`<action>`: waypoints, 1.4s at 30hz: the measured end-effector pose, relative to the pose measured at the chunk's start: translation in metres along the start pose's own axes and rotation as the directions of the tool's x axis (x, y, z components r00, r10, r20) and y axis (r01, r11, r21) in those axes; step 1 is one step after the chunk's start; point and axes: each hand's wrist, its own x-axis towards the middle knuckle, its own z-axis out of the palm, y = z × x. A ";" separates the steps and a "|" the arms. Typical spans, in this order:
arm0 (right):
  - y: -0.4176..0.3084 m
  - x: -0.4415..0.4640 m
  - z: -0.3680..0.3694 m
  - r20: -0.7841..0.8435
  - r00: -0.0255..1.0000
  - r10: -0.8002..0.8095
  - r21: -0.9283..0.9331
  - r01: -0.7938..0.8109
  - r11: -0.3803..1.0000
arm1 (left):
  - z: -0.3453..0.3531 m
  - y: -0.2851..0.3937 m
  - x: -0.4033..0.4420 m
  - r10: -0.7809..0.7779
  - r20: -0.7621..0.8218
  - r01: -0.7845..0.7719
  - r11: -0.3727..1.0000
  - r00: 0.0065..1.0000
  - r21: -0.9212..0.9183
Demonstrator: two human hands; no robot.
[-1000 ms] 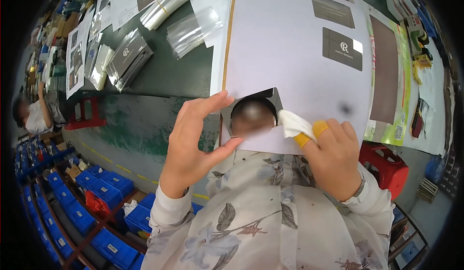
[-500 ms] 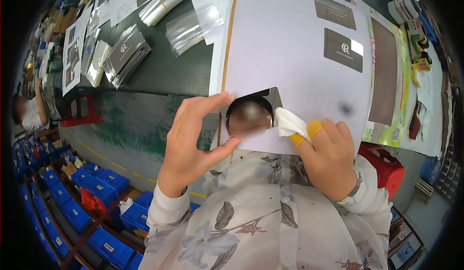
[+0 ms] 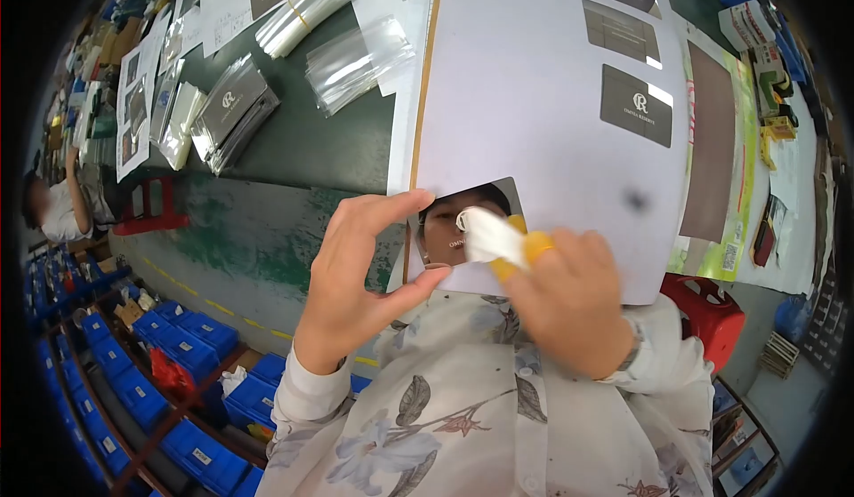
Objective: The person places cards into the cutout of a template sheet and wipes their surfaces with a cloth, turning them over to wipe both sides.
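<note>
A glossy dark card (image 3: 445,246) with a pale logo lies at the near edge of the white board (image 3: 534,132) and mirrors a person. My left hand (image 3: 360,275) grips its left side between thumb and index finger. A folded white cloth (image 3: 495,236) is pinched in my right hand (image 3: 565,297), over the card's right part. Yellow finger covers are on two right-hand fingers. Farther up the board lie a dark logo card (image 3: 637,106) and two more cards beyond it.
At the upper left are bagged cards (image 3: 233,110), clear sleeves (image 3: 356,61) and a banded sleeve bundle (image 3: 298,15). A red stool (image 3: 707,315) stands at right, blue bins (image 3: 209,448) at lower left. Another person (image 3: 67,208) sits at far left.
My right hand has moved left with the white cloth, from beside the card to over it. The card's logo now shows. My left hand has stayed nearly in place.
</note>
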 end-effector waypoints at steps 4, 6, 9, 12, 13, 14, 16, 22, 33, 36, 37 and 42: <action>-0.011 0.010 0.011 0.064 0.996 -0.065 -0.141 0.073 0.987 | -0.003 0.006 0.001 -0.046 0.036 0.046 0.999 0.998 -0.006; 0.005 0.008 -0.004 0.048 0.998 0.043 0.009 -0.044 0.999 | -0.003 0.006 0.002 -0.052 0.037 0.052 0.998 0.998 0.021; 0.016 -0.002 -0.016 0.110 0.991 0.079 -0.091 -0.069 0.994 | -0.001 0.003 0.001 -0.034 0.018 0.033 0.998 0.999 0.045; 0.009 0.003 -0.001 0.092 0.995 0.049 -0.054 -0.044 0.998 | -0.002 0.003 0.003 -0.028 0.017 0.027 0.999 0.999 0.027; 0.002 0.008 0.006 0.006 1.000 0.012 0.012 -0.012 1.000 | -0.003 0.004 0.003 -0.028 0.032 0.027 0.999 0.999 0.034; -0.003 0.014 0.007 0.058 0.998 -0.023 0.014 0.022 1.000 | -0.004 0.005 0.003 -0.026 0.048 0.024 0.999 0.999 0.042; -0.002 0.015 0.008 0.038 0.999 0.013 0.035 -0.014 0.999 | -0.004 0.007 0.002 -0.042 0.059 0.041 0.999 0.997 0.027; 0.021 0.005 -0.018 0.131 0.986 0.102 -0.147 -0.082 0.986 | -0.002 0.004 0.002 -0.008 0.033 0.006 0.999 0.999 0.039; 0.018 0.008 -0.007 0.055 0.998 -0.032 -0.064 0.036 0.997 | 0.000 0.003 -0.001 -0.015 0.019 0.014 0.999 1.000 0.039; 0.017 -0.002 -0.019 0.154 0.987 -0.036 -0.101 0.052 0.993 | 0.000 0.003 -0.001 -0.011 0.020 0.010 1.000 1.000 0.027; 0.017 -0.001 -0.018 0.125 0.992 -0.032 -0.084 0.043 0.996 | 0.000 0.003 0.000 -0.011 0.021 0.010 1.000 1.000 0.021; 0.017 0.018 0.001 0.094 0.995 -0.031 -0.032 0.034 0.999 | -0.001 0.002 -0.001 -0.004 0.053 0.002 1.000 0.999 0.031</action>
